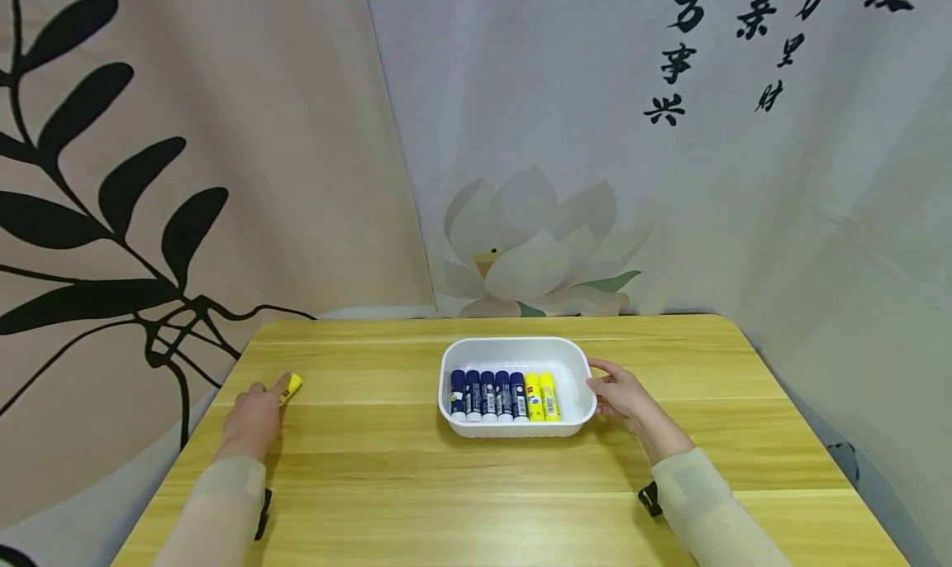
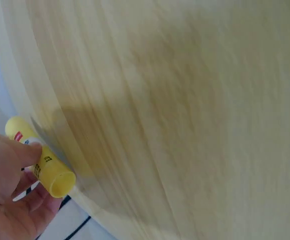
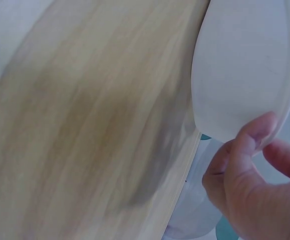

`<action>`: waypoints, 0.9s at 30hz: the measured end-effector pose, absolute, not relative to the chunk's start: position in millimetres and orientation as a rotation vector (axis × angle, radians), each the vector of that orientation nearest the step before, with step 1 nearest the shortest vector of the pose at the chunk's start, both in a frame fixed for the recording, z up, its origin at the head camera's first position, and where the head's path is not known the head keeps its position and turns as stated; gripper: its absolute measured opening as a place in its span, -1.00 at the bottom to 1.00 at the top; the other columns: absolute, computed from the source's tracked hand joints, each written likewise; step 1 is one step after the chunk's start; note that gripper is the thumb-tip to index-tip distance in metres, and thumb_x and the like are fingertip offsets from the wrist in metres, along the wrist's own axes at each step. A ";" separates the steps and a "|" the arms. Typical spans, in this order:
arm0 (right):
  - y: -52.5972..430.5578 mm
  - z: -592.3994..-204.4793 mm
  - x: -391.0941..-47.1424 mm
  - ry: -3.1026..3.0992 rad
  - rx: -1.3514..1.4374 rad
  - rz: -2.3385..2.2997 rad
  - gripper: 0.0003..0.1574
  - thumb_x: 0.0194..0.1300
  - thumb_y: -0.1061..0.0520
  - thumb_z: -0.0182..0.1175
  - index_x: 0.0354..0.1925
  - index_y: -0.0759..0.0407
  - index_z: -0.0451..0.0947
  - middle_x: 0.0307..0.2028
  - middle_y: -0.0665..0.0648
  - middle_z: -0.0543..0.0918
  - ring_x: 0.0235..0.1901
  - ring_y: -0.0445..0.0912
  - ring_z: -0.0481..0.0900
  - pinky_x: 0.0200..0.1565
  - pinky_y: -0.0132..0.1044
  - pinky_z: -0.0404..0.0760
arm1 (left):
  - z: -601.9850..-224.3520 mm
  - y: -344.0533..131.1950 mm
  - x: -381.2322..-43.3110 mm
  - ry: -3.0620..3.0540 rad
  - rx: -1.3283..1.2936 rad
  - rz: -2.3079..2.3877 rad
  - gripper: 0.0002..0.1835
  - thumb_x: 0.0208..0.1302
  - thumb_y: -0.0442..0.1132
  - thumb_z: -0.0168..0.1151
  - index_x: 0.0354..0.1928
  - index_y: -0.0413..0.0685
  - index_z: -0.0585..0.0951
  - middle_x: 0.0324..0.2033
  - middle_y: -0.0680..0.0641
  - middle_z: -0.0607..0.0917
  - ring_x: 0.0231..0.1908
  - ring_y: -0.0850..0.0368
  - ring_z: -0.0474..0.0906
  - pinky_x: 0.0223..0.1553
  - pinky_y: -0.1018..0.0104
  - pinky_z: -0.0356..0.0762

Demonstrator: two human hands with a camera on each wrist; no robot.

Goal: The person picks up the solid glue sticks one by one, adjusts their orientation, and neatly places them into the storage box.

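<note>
At the left of the table my left hand (image 1: 253, 418) pinches a yellow glue stick (image 2: 47, 165) between thumb and fingers. One end of the stick points toward the camera in the left wrist view, and it lies close over the tabletop. My right hand (image 1: 625, 396) holds the right rim of a white plastic tray (image 1: 517, 430), thumb and fingertips at the edge in the right wrist view. Inside the tray, several dark blue glue sticks (image 1: 487, 396) lie side by side in a row. Two yellow glue sticks (image 1: 543, 397) continue that row on the right.
The wooden table (image 1: 416, 501) has rounded far corners. Behind it hangs a pale curtain (image 1: 312, 137) printed with dark leaves, a lotus and black characters. Dark wrist straps (image 1: 650, 498) show at both sleeves.
</note>
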State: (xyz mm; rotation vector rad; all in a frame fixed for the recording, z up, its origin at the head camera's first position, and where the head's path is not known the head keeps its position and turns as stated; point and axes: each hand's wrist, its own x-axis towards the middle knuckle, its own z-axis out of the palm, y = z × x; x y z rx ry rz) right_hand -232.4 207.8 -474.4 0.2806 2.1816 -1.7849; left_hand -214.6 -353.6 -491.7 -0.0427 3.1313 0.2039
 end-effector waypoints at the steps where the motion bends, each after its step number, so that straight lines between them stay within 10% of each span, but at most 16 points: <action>1: 207.9 -474.4 -232.3 2.182 0.279 -1.783 -0.39 0.44 0.20 -0.05 0.40 0.17 0.12 -0.12 0.28 0.41 -0.43 -0.12 0.52 -0.38 -0.31 0.57 | -491.5 -352.0 -215.2 3.133 -0.046 0.213 -0.23 0.22 -0.63 -0.01 0.45 -0.06 0.09 -0.05 -0.53 0.39 -0.24 -0.37 0.42 -0.52 -0.02 0.50; 9: 208.4 -475.7 -234.0 2.180 0.285 -1.790 -0.38 0.43 0.20 -0.03 0.40 0.18 0.13 -0.15 0.24 0.42 -0.44 -0.13 0.50 -0.37 -0.30 0.56 | -486.4 -330.4 -221.5 3.209 0.008 0.307 -0.13 0.31 -0.53 0.00 0.50 0.23 -0.11 -0.07 -0.46 0.41 -0.28 -0.29 0.45 -0.64 0.21 0.39; 27: 208.6 -476.1 -234.3 2.184 0.293 -1.781 -0.39 0.42 0.20 -0.02 0.39 0.15 0.15 -0.21 0.19 0.40 -0.46 -0.13 0.48 -0.35 -0.28 0.56 | -471.0 -265.7 -237.9 3.220 0.157 0.884 -0.29 0.29 -0.39 0.15 0.41 0.03 0.09 -0.03 -0.39 0.45 -0.17 -0.24 0.50 -0.27 -0.04 0.54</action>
